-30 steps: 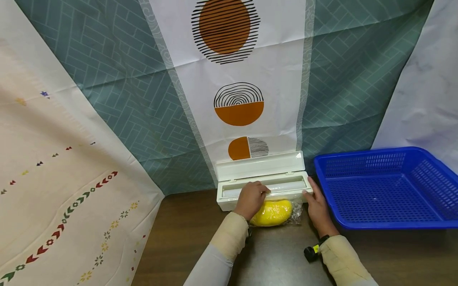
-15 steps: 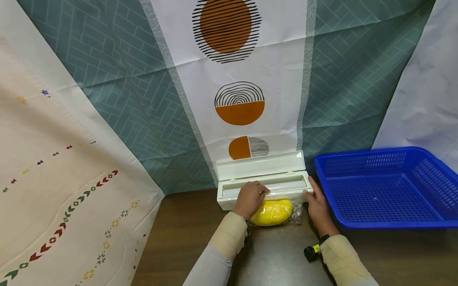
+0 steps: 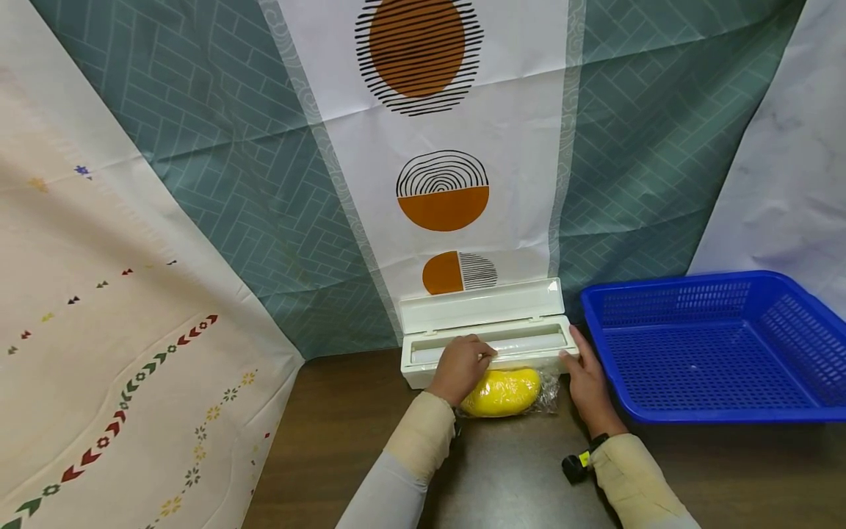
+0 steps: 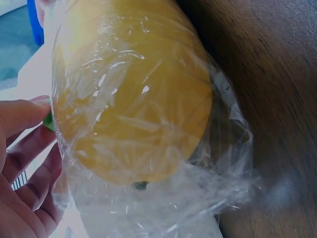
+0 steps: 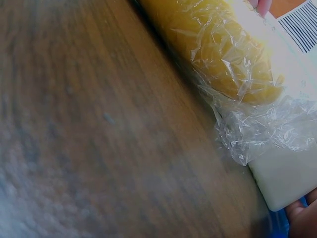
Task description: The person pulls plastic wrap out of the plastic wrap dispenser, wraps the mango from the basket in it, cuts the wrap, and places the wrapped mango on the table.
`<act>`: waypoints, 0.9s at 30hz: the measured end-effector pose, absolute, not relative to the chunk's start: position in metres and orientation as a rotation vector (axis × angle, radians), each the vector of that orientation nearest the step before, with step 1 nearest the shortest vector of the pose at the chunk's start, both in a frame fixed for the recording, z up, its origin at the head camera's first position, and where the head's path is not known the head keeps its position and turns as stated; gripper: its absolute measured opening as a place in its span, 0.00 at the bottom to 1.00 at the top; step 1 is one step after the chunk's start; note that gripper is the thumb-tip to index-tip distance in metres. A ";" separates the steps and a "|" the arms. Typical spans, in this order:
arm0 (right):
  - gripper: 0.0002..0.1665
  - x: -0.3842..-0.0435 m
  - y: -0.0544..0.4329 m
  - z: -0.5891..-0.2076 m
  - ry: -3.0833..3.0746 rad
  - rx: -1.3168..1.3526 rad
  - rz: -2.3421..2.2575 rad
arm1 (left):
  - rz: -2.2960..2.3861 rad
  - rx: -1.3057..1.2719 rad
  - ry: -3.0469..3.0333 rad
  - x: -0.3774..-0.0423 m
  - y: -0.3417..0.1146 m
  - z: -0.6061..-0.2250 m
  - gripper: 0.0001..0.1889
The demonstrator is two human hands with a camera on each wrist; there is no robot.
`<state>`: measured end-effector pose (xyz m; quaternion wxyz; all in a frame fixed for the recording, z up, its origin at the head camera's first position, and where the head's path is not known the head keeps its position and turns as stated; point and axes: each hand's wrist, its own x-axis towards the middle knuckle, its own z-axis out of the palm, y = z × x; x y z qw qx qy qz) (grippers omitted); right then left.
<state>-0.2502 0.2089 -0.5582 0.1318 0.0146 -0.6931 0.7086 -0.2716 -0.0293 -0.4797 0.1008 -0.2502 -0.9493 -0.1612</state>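
A white cling film dispenser [image 3: 419, 376] lies against the back cloth with its lid [image 3: 482, 307] raised, showing a pale film roll [image 3: 535, 344] inside. In front of it sits a yellow mango-like fruit [image 3: 504, 393] wrapped in clear film [image 4: 225, 181], which bunches up at both ends. My left hand [image 3: 459, 367] reaches over the dispenser's front edge; in the left wrist view its thumb and finger pinch a small green slider [image 4: 48, 121] beside the fruit. At the other side, my right hand [image 3: 588, 386] grips the dispenser's right end, thumb in front.
A blue plastic basket [image 3: 667, 415] stands right of the dispenser, near my right hand. The brown wooden table [image 3: 330, 441] meets a hanging patterned cloth [image 3: 264, 220] at the back. A camera [image 3: 573, 470] is strapped to my right wrist.
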 end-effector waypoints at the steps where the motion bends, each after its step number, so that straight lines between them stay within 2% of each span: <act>1: 0.35 -0.251 0.209 -0.559 -2.011 0.042 2.059 | -0.480 -0.739 -2.806 -0.271 -0.029 -0.479 0.08; 27: 0.35 -0.250 0.208 -0.559 -2.023 0.030 2.064 | -0.473 -0.710 -2.791 -0.270 -0.037 -0.478 0.07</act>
